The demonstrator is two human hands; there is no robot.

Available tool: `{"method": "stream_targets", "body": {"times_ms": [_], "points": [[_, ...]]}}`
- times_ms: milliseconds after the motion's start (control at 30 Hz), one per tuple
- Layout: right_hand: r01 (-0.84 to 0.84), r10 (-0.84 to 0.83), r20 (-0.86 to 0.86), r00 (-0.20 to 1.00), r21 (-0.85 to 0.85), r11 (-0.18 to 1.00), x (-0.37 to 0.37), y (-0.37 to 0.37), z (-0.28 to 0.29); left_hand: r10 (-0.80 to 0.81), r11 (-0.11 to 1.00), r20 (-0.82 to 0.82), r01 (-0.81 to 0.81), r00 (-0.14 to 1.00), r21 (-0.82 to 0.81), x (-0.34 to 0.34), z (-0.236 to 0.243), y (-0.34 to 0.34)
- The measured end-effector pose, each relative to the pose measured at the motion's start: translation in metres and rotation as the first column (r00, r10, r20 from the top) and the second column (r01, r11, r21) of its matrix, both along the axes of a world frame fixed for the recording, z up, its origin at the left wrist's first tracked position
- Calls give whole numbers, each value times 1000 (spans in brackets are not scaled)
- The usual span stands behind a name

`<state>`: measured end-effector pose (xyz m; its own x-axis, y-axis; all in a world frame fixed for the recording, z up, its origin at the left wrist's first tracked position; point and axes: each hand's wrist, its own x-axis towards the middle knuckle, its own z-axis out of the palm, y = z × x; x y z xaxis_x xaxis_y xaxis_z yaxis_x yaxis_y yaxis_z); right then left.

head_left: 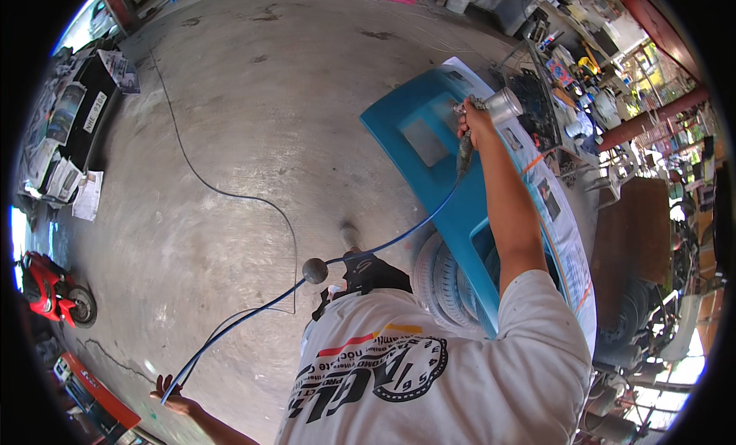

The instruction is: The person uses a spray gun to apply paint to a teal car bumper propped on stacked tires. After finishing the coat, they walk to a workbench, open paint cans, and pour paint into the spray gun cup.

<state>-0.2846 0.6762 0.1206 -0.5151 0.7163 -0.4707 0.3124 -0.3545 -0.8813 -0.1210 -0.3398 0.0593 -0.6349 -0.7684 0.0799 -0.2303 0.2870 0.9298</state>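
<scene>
My right hand (477, 121) is closed around the grip of a spray gun (464, 142) with a silver cup (504, 105), over the far part of a blue painted panel (414, 111) that looks like a vehicle bumper. A fine mist seems to blur the panel near the nozzle. From the gun's lower end a blue air hose (402, 234) runs across in front of my body to the lower left. There my left hand (178, 397) holds the hose out to the side, its fingers partly spread around it.
Stacked tyres (448, 280) stand under the panel, with white sheeting (571, 265) along its right side. A thin dark hose (222, 192) winds over the concrete floor (253, 123). A paper-covered car (77, 123) and a red motorcycle (54, 290) stand left; a cluttered bench (571, 85) is far right.
</scene>
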Motion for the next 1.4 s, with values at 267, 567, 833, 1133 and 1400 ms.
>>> {"method": "stream_targets", "body": {"times_ms": [267, 567, 833, 1133, 1400], "points": [[67, -70, -143, 987, -21, 998, -139, 45, -10, -88, 996, 9, 87, 996, 22, -25, 29, 85], [115, -113, 40, 993, -59, 992, -13, 70, -20, -185, 983, 17, 185, 983, -4, -70, 27, 44], [198, -208, 77, 975, 120, 973, 223, 50, 3, -542, 840, -85, 541, 836, -40, -145, 2, 34], [440, -471, 154, 868, 198, 876, 495, -22, 33, -792, 602, -147, 798, 592, -30, -175, -25, 72], [599, -633, 195, 749, 208, 773, 698, -62, 45, -906, 396, -121, 914, 405, 93, -154, -23, 149]]}}
